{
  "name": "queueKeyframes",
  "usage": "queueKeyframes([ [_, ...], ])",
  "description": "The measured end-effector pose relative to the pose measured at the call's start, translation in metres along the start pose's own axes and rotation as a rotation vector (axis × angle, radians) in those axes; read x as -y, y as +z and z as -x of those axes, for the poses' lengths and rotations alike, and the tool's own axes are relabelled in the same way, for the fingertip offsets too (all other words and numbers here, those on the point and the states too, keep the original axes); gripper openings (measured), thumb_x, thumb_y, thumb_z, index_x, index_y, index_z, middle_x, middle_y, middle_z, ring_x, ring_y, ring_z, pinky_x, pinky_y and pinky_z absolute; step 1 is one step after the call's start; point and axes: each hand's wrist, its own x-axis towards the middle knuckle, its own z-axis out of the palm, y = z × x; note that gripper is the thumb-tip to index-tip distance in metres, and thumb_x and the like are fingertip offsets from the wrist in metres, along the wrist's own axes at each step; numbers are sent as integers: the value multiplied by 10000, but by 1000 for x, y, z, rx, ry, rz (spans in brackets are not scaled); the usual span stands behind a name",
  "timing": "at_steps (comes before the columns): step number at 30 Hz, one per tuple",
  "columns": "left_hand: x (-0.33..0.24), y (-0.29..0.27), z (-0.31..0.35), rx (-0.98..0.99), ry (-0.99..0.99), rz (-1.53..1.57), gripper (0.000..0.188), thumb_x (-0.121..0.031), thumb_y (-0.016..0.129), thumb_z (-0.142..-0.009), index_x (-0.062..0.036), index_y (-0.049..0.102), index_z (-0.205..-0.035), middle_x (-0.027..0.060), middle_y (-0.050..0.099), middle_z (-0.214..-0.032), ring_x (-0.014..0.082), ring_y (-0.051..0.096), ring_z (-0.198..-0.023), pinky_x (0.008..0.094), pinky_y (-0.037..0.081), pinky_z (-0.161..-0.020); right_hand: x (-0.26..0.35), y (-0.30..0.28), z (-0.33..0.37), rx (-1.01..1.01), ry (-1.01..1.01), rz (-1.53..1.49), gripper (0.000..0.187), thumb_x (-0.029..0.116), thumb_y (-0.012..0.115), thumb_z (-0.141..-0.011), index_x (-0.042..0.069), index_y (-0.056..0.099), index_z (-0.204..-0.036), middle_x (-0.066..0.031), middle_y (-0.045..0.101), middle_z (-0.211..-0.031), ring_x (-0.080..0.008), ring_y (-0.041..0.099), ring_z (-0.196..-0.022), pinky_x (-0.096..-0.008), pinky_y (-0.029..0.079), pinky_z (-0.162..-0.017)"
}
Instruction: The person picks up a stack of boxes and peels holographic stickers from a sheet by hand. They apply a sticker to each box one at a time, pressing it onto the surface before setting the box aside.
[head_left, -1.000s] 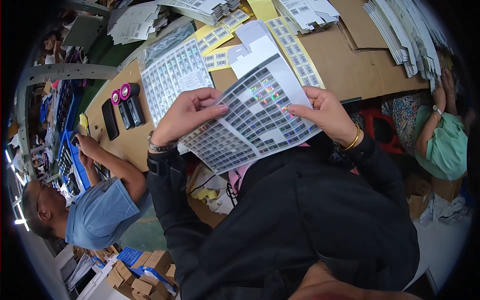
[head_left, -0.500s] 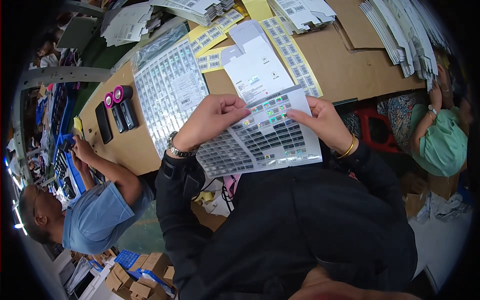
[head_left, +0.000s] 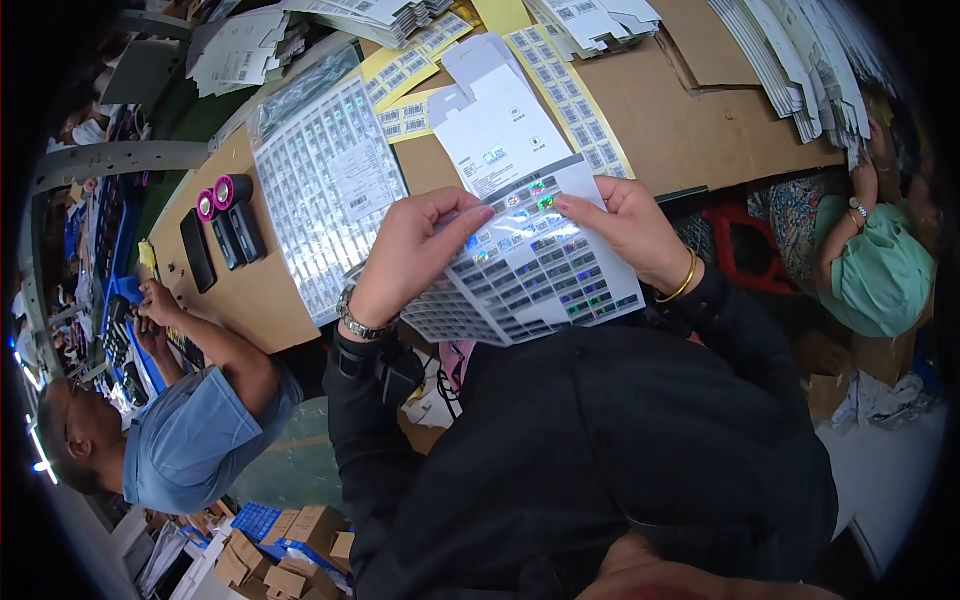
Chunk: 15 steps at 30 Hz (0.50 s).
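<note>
Both my hands hold a bent sheet of shiny holographic stickers [head_left: 545, 262] near the table's front edge. My left hand [head_left: 420, 245] is closed, with thumb and forefinger pinched at the sheet's upper left part; whether a single sticker is between them I cannot make out. The thumb of my right hand [head_left: 635, 230] presses the sheet's upper right part, its fingers behind. Just beyond the sheet lies a flat white box blank [head_left: 505, 135] with a small shiny sticker on it. A larger sheet of silvery stickers [head_left: 325, 190] lies left of my left hand.
Yellow label sheets [head_left: 580, 105] lie around the box blank. Stacks of white box blanks [head_left: 790, 65] stand at the back and right. Black devices and pink-rimmed rolls [head_left: 232, 190] sit on the left. One co-worker [head_left: 195, 430] is at the left, another [head_left: 880, 265] at the right.
The sticker sheet has bent more sharply and its right part tilts up. My left hand stays pinched near its upper edge. The whole view has shifted slightly.
</note>
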Motion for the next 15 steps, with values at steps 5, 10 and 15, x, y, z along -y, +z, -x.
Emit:
queueKeyframes([
  [5, 17, -22, 25, -26, 44, -41, 223, -169, 723, -1012, 47, 741, -1062, -5, 720, -857, 23, 585, -786, 204, 470, -684, 21, -25, -6, 28, -58, 276, 251, 188, 722, -1010, -12, 725, -1160, -44, 742, -937, -83, 679, -781, -256, 535, -669],
  [10, 40, -38, 58, 2, -101, 58, 203, -140, 743, -994, 46, 753, -1074, 13, 744, -873, 26, 608, -795, 203, 488, -702, 15, -25, -26, -368, -612, 1171, 276, 215, 827, -906, 4, 711, -1042, -50, 658, -786, -112, 618, -659, -286, 480, -591],
  [15, 55, -17, 56, -38, -84, 129, 192, -129, 742, -993, 46, 756, -1072, 13, 748, -872, 20, 607, -794, 202, 489, -703, 3, -26, -34, -310, -297, 1129, 280, 202, 848, -883, 1, 676, -977, -50, 654, -776, -105, 613, -667, -273, 485, -606],
])
